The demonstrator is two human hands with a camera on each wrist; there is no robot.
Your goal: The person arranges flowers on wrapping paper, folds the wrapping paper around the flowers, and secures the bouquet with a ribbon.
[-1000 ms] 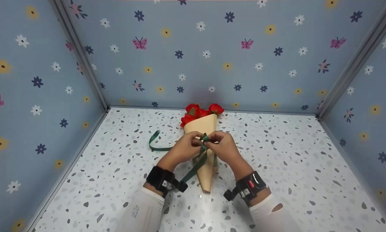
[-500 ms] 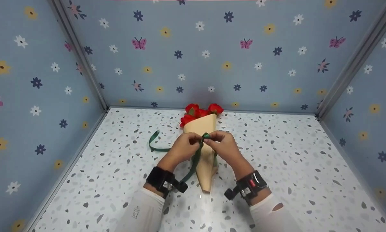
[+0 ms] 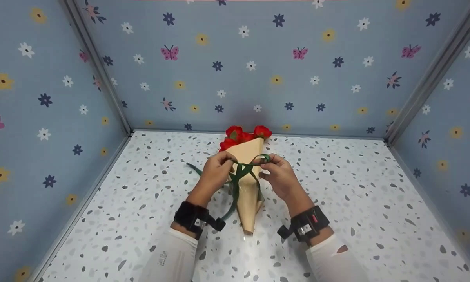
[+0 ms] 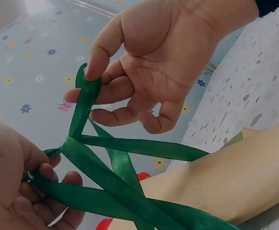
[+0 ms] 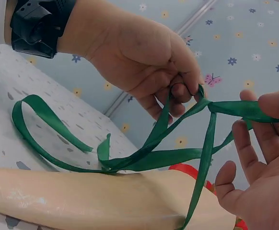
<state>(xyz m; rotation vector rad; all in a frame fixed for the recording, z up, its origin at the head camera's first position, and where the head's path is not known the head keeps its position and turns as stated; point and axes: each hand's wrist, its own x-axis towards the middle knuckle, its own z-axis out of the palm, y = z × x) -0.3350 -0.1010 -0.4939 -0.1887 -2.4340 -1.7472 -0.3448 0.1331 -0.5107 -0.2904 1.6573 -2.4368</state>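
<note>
A bouquet of red flowers (image 3: pixel 235 133) in tan wrapping paper (image 3: pixel 248 196) lies on the speckled tabletop, blooms toward the back wall. Around its middle runs a green ribbon (image 3: pixel 240 172), with a crossing above the paper and a loop on each side. My left hand (image 3: pixel 218 168) pinches the left loop; in the left wrist view its ribbon loop (image 4: pixel 46 184) is partly hidden by the fingers. Opposite it, my right hand (image 3: pixel 280 174) pinches the right ribbon loop (image 4: pixel 87 100) between thumb and forefinger, other fingers loosely bent. Both hands are raised over the bouquet.
A loose ribbon tail (image 5: pixel 34 115) curls over the table to the left of the bouquet. Patterned blue panels (image 3: pixel 235 78) enclose the tabletop (image 3: pixel 336 196) at the back and both sides, joined by grey metal corner posts (image 3: pixel 97 66).
The hands were close together at the ribbon's knot and have moved apart, left hand leftward, right hand rightward. Ribbon loops now stretch between them, and the tail at left has been drawn in.
</note>
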